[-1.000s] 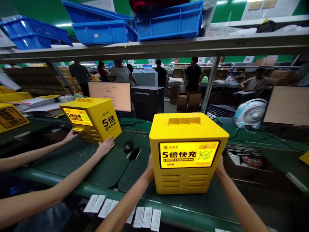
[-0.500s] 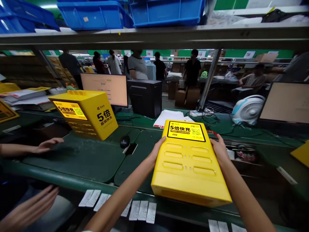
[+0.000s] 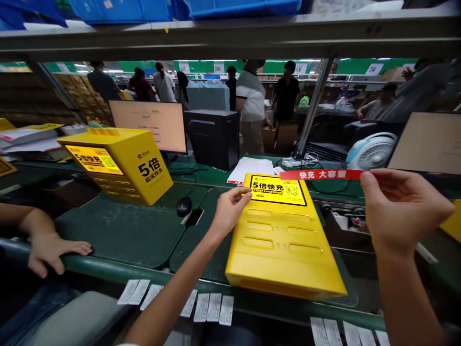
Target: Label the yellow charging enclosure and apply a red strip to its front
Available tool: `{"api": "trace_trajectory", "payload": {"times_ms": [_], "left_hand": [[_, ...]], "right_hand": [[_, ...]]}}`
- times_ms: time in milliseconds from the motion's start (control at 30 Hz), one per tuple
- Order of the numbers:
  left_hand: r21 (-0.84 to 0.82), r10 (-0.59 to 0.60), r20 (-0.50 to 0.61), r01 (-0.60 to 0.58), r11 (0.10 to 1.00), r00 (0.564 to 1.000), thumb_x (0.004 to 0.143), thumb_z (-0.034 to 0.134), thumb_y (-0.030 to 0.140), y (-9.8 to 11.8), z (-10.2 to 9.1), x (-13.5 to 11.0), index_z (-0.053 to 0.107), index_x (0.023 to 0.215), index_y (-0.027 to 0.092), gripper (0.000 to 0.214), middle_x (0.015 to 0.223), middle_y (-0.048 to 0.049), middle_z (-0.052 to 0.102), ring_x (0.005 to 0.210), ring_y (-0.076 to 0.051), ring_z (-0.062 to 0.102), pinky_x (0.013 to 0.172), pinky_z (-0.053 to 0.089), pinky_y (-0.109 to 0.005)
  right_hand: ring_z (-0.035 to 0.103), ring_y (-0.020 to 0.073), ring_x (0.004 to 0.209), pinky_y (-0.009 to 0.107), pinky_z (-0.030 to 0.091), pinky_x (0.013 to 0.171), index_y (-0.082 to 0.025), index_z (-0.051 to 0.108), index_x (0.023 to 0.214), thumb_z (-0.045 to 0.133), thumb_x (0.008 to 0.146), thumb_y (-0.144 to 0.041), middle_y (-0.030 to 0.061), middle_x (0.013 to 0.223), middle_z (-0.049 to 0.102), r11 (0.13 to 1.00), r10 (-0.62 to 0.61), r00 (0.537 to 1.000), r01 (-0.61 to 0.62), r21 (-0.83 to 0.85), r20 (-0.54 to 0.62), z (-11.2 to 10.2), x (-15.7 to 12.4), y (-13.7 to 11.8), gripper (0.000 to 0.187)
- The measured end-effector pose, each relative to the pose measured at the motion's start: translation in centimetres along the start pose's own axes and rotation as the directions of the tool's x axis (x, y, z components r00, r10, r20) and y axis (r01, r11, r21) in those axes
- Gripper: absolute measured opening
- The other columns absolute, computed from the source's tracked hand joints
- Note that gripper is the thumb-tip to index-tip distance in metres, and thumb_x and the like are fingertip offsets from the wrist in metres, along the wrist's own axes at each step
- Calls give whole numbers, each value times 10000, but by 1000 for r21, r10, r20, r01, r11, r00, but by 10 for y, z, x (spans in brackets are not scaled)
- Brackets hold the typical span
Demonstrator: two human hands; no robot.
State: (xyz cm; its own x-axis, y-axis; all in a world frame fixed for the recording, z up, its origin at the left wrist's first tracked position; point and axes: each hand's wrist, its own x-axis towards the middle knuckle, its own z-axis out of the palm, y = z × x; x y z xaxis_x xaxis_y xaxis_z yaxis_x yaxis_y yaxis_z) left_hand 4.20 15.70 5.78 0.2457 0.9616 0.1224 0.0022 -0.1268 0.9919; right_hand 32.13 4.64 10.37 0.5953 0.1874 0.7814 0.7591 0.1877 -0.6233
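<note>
My right hand (image 3: pixel 403 209) pinches a red strip (image 3: pixel 324 174) over the yellow box (image 3: pixel 281 262) on the counter (image 3: pixel 122 230); my left hand (image 3: pixel 228 207) is half-curled at the box's edge, grip unclear. My feed doesn't show inside the blue bins (image 3: pixel 245 7).

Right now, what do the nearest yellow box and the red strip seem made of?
Yellow box: satin, painted metal or plastic; the soft sheen leaves it open. Red strip: probably thin film or paper, smooth-looking, since it extends flat and narrow from the right hand.

Blue bins (image 3: pixel 245 8) on the shelf (image 3: pixel 180 41) overhead; black tower (image 3: pixel 212 139) beside a lit monitor (image 3: pixel 147 122); fan (image 3: pixel 373 151) near another screen (image 3: pixel 428 144); mouse (image 3: pixel 183 206) on bench (image 3: pixel 126 235).
</note>
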Motion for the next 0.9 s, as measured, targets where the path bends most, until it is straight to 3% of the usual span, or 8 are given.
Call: {"api": "trace_trajectory", "payload": {"times_ms": [100,200,333,467,600,767,900], "left_hand": [[-32,41,141,-37,999,989,878,752,491,22,11,-15,750,1167,145,450,1057,-99,748,807,-165,668,693,494,-250],[-139,29,234,4,990,972,931,682,532,29,18,-26,718,1171,127,472,1053,-100,717,747,-120,639,660,479,-228],[-129,6,129,10,992,992,841,786,407,20,20,-27,678,1096,132,390,1004,-60,678,764,-111,639,684,492,-221],[-143,-19,26,23,989,999,809,785,392,8,22,-19,644,1042,135,374,996,-56,666,735,-112,638,651,478,-228],[-147,-25,2,25,989,1000,792,767,393,3,21,-13,659,1087,136,406,994,-62,684,761,-117,636,665,478,-229],[-146,7,40,-1,989,999,716,781,380,4,13,-15,682,877,134,310,736,-12,645,663,-115,595,641,458,-236],[-118,74,-9,-74,990,997,729,776,394,12,5,-14,682,865,146,298,773,-8,658,696,-113,588,648,444,-227]], "right_hand": [[711,247,731,352,567,684,-148,807,988,814,880,-356,69,855,743,998,-60,995,59,7,75,-12,-6,-29,235],[708,235,713,347,565,663,-173,806,981,821,880,-356,50,850,744,1000,-12,989,13,-11,144,-19,-16,-40,210],[704,225,662,322,552,583,-200,813,966,840,845,-366,25,801,740,999,51,983,-51,-2,174,-23,-23,-40,207],[706,200,667,278,563,588,-202,815,932,856,810,-363,21,807,748,991,88,971,-107,74,224,-21,-26,-42,207],[717,158,695,196,573,636,-211,818,941,864,808,-330,9,834,761,985,89,959,-124,116,271,-19,-28,-48,185],[724,134,726,125,574,672,-210,813,961,872,824,-331,13,863,766,977,101,941,-155,146,323,-17,-34,-53,192],[726,140,684,129,600,657,-188,803,987,869,839,-332,29,850,758,946,161,908,-253,201,386,-17,-36,-51,218]]}}
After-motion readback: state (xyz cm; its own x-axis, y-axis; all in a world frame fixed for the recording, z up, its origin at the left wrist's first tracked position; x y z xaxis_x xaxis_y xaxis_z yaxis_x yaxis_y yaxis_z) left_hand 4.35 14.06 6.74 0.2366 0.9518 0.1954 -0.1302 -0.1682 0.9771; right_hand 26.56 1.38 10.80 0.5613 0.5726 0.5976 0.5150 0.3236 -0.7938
